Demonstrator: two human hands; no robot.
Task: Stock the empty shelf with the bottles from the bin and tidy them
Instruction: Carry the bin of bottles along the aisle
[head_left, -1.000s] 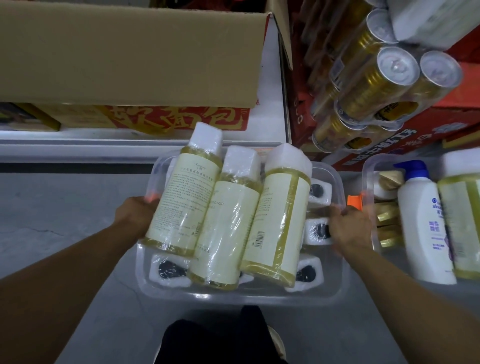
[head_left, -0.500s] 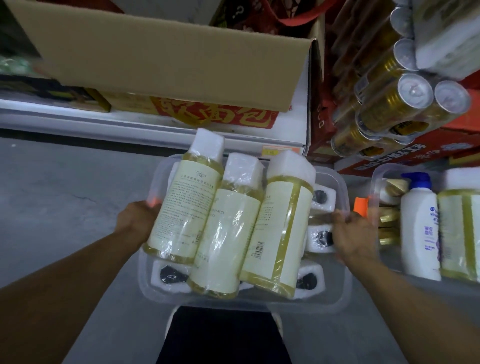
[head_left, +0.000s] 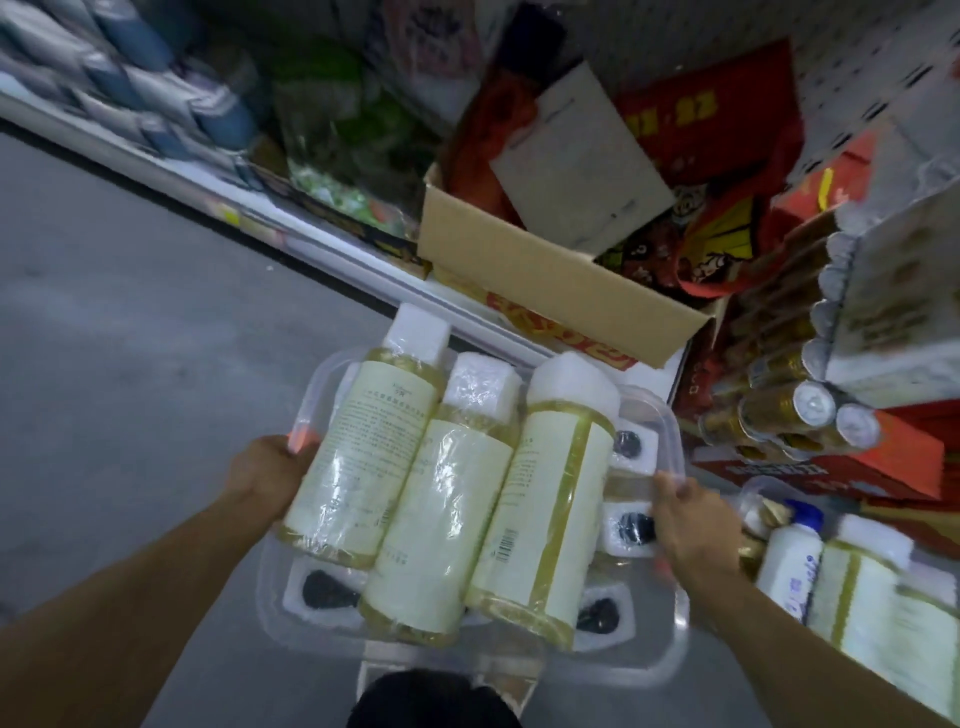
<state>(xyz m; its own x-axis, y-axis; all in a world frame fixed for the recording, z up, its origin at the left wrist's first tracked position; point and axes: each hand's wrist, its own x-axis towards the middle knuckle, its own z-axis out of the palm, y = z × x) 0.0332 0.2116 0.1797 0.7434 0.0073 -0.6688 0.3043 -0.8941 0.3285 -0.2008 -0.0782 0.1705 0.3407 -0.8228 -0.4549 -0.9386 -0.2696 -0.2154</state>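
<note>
I carry a clear plastic bin (head_left: 670, 421) in front of me, above the floor. My left hand (head_left: 262, 475) grips its left rim and my right hand (head_left: 693, 525) grips its right rim. On top lie three large bottles of yellow liquid with white caps and pale labels: the left bottle (head_left: 363, 452), the middle bottle (head_left: 441, 514) and the right bottle (head_left: 550, 509). Beneath them lie several small white bottles with black spots (head_left: 626, 527).
A bottom shelf edge (head_left: 332, 244) runs diagonally ahead, bearing an open cardboard box (head_left: 545, 270) of red packages. Gold cans (head_left: 789, 410) and red cartons stand at the right. A second clear bin (head_left: 753, 493) with a white blue-capped bottle (head_left: 789, 556) sits at the lower right. Grey floor lies at the left.
The bin has risen with both hands still on its rims, and the view has swung up and turned, so that more of the shelf and the box's inside shows.
</note>
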